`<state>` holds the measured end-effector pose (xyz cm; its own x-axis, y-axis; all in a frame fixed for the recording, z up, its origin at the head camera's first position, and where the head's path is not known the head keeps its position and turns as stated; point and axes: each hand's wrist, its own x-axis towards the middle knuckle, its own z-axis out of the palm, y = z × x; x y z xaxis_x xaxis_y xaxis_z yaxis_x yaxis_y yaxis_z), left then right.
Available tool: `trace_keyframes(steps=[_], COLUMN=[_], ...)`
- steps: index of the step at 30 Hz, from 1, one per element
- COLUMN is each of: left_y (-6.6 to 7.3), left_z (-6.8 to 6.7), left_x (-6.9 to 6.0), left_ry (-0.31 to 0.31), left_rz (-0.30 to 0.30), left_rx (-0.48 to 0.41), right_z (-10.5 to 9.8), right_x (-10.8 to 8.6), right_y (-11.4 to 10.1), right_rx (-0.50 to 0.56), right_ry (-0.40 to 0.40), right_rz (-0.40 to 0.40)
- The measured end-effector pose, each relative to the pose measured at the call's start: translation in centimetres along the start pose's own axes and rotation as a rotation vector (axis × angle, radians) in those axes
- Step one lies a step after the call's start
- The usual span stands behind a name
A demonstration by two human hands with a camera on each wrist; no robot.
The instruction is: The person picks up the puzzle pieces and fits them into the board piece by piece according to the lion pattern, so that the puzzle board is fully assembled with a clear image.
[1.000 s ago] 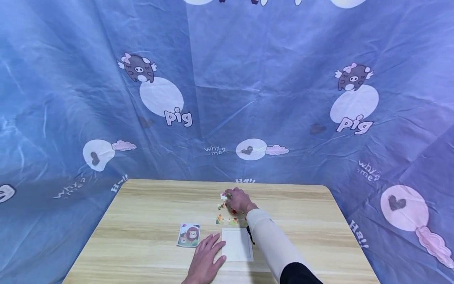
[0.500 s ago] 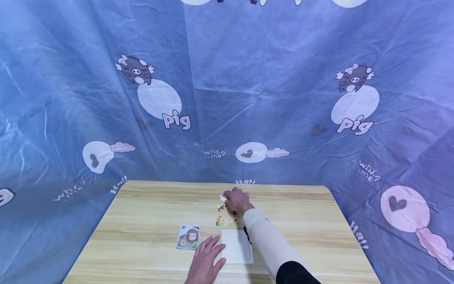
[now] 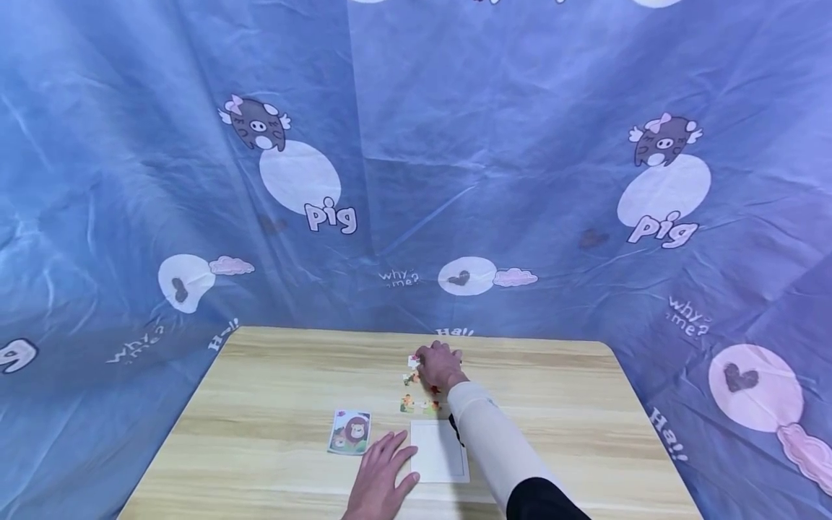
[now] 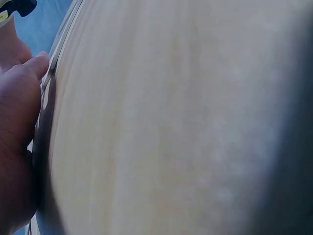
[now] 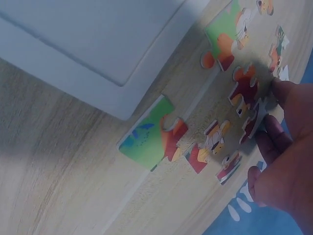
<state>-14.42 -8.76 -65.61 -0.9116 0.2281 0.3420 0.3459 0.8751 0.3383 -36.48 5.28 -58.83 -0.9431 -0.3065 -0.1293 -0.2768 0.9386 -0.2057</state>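
My left hand (image 3: 379,473) lies with its fingers extended on the table, touching the left edge of a white puzzle tray (image 3: 439,452). Only part of that hand (image 4: 19,107) shows in the left wrist view. Beyond the tray, my right hand (image 3: 442,367) reaches down among loose jigsaw pieces (image 3: 407,402). In the right wrist view its fingers (image 5: 274,134) and thumb are bent around one jigsaw piece (image 5: 253,120), which looks slightly tilted. A green-cornered jigsaw piece (image 5: 149,137) and an orange-and-green jigsaw piece (image 5: 222,46) lie between tray and hand.
A picture card (image 3: 349,432) with a lion on it lies left of the tray. The wooden table (image 3: 260,404) ends at a blue printed cloth (image 3: 416,180) that hangs behind and at both sides.
My right hand stays over the same far pieces, its fingers shifting only slightly. My left hand keeps its place by the tray. The head view has shifted a little.
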Motion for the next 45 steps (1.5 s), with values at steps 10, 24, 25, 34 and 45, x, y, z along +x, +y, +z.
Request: trace_keyframes(steps=[10,24,25,34,45], left_y=[-0.1,-0.3,-0.3,-0.1,0.1], left_z=[0.1,0.5,0.6,0.5,0.3], left_x=[0.1,0.2,0.2,0.2,0.1], left_ry=[-0.017,-0.005,-0.006,0.032,-0.031], left_rz=[-0.010,-0.016,-0.017,-0.004,-0.042], left_rx=[-0.002,-0.004,-0.003,0.007,-0.041], right_z=[0.3,-0.5,-0.4,-0.3,-0.4], right_x=[0.7,0.5,0.6,1.0,0.5], right_y=[0.0,-0.5,-0.5,0.4,0.9], right_rx=[0.027,0.103,0.108,0.439,0.619], right_ry=[0.017,0.000,-0.003,0.087,0.137], right_rz=[0.035,0.014,0.015,-0.076,-0.108])
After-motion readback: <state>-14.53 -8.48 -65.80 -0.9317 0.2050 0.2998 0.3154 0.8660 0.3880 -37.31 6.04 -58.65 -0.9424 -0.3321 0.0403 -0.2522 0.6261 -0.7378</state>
